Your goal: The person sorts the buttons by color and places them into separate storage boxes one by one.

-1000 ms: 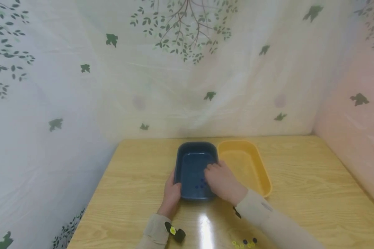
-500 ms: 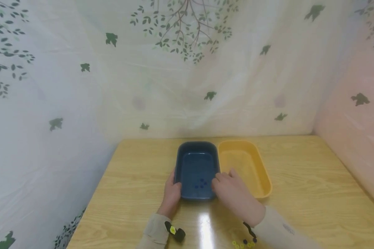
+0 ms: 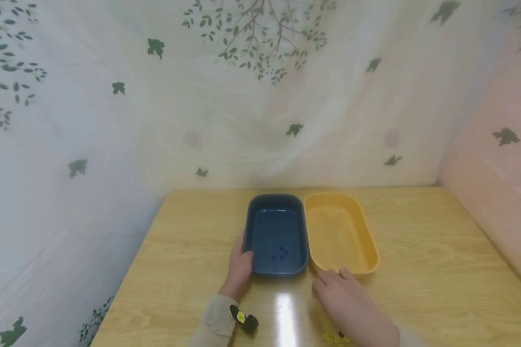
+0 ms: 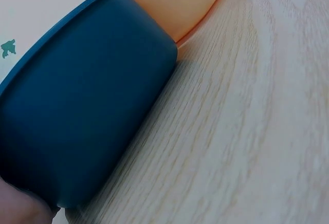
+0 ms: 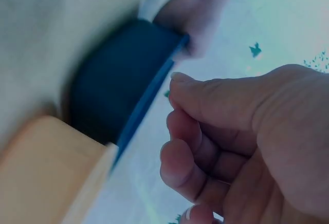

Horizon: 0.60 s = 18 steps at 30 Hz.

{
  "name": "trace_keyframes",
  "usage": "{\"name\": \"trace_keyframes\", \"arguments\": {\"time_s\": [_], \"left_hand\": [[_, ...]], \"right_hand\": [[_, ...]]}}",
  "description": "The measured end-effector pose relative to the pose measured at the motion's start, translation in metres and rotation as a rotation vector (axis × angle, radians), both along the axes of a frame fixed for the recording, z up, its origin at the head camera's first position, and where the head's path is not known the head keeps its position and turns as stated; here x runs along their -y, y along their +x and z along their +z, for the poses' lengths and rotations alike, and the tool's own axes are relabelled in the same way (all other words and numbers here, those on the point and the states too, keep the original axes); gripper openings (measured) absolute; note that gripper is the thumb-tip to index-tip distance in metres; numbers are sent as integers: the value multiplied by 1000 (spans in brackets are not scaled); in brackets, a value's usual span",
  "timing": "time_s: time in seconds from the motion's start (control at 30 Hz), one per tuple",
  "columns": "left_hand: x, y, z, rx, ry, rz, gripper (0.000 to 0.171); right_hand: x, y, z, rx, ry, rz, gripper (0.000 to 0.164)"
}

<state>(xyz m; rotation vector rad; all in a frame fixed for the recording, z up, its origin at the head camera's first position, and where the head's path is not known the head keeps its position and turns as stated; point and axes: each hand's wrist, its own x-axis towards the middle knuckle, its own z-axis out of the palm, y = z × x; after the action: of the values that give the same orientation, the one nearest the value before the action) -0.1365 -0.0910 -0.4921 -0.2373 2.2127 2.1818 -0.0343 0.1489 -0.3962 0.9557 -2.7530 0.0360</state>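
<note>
In the head view my left hand point(image 3: 239, 267) grips the left side of a dark blue tray point(image 3: 277, 231), thumb at the rim. Several small blue pieces point(image 3: 281, 257) lie on the tray's floor towards its near end. My right hand point(image 3: 351, 303) is over the table just in front of a yellow tray point(image 3: 343, 231). In the right wrist view its fingers point(image 5: 177, 162) are loosely curled, thumb close to the index finger, and nothing shows between them. Several small yellow rings point(image 3: 330, 339) and a dark piece point(image 3: 341, 334) lie beside that hand at the bottom edge.
The two trays stand side by side on a wooden table point(image 3: 199, 231). Behind it hangs a pale sheet point(image 3: 243, 144) printed with leaves. A black band with a small device point(image 3: 245, 320) is on the left wrist.
My right hand has drawn back from above the blue tray towards the near side of the table, uncovering the small blue pieces. My left hand stays on the blue tray.
</note>
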Motion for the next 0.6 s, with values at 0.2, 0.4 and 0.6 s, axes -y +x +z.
{"name": "trace_keyframes", "arguments": {"time_s": [0.2, 0.4, 0.6], "left_hand": [[3, 0, 1, -13, -16, -11, 74], [3, 3, 1, -15, -26, -10, 73], [3, 0, 4, 5, -42, -8, 73]], "right_hand": [[-18, 14, -27, 131, -11, -14, 16], [-39, 21, -47, 451, -14, -146, 19], [-52, 22, -51, 504, -50, -212, 20]]}}
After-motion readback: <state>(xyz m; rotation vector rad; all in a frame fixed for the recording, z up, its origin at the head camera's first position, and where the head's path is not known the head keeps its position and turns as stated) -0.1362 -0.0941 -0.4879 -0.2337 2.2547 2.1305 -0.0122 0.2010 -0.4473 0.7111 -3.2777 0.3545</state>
